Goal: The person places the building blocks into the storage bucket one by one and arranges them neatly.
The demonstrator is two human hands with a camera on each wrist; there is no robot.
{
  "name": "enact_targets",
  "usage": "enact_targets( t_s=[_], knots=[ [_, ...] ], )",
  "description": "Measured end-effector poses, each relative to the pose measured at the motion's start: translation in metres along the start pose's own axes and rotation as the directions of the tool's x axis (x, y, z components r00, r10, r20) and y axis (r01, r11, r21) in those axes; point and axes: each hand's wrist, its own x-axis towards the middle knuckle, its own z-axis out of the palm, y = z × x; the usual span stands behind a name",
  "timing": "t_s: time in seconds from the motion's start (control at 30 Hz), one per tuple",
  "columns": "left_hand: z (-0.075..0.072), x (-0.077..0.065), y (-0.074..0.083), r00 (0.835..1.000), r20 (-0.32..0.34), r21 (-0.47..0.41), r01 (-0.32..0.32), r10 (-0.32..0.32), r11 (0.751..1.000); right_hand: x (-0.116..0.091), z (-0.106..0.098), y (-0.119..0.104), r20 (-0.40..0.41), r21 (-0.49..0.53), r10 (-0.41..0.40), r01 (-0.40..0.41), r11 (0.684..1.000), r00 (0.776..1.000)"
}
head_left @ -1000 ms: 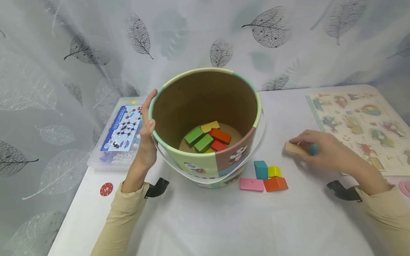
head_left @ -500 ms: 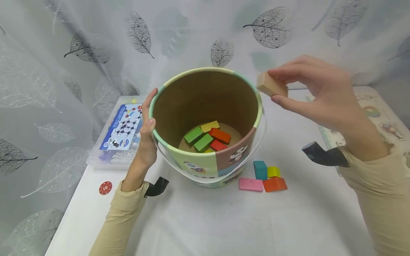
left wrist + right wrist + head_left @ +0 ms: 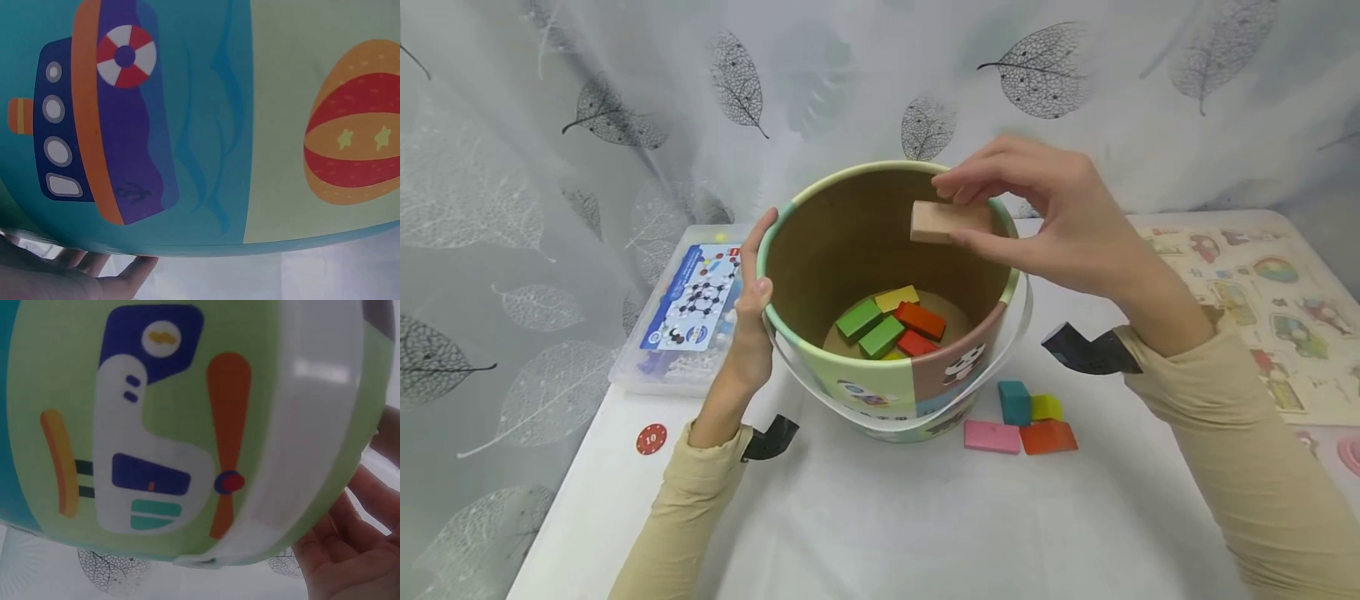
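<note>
A large pastel bucket (image 3: 880,379) with printed pictures stands in the middle of the white table. My left hand (image 3: 751,333) rests against its left side, fingers spread along the outer wall and fingertips at the rim. Over the bucket's right rim, my right hand (image 3: 1037,208) pinches a plain wooden block (image 3: 949,222) between thumb and fingers, inside the opening and above the floor. Several blocks lie on the bucket's floor, among them green blocks (image 3: 882,337), a red-orange block (image 3: 921,320) and a yellow block (image 3: 897,299). Both wrist views show mostly the bucket's printed outer wall.
Right of the bucket's base lie a teal block (image 3: 1015,403), a yellow block (image 3: 1047,407), an orange block (image 3: 1048,437) and a pink block (image 3: 992,437). A clear plastic box (image 3: 655,379), red chip (image 3: 651,438) and picture puzzle board (image 3: 1247,275) surround it. The white handle (image 3: 1000,358) hangs down.
My right hand has picked the wooden block off the table on the right, lifted it and carried it left over the bucket's rim. My left hand has stayed at the bucket.
</note>
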Motion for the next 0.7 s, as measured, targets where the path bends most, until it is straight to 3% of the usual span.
enact_targets(
  t_s=[0.23,0.4,0.5,0.6,0.7],
  knots=[
    [0.000,0.000,0.000,1.000,-0.004,0.010,-0.004,0.004,1.000,-0.012,-0.012,0.002,-0.002,-0.037,0.040,-0.040,0.999,0.999],
    [0.001,0.000,0.000,1.000,-0.004,0.013,-0.003,0.003,1.000,-0.036,-0.025,0.010,-0.058,0.020,0.089,-0.088,0.996,0.994],
    [0.000,-0.001,0.000,1.000,-0.012,0.018,-0.004,0.004,1.000,-0.056,-0.034,0.019,-0.066,-0.050,0.151,-0.155,0.987,0.986],
    [0.000,-0.002,0.001,1.000,-0.019,0.030,-0.007,0.008,1.000,-0.085,-0.043,0.032,-0.043,-0.223,0.260,-0.263,0.939,0.965],
    [0.001,-0.001,0.001,1.000,-0.012,0.023,-0.010,0.010,1.000,-0.123,-0.051,0.048,0.008,-0.408,0.397,-0.359,0.839,0.918]
  ],
)
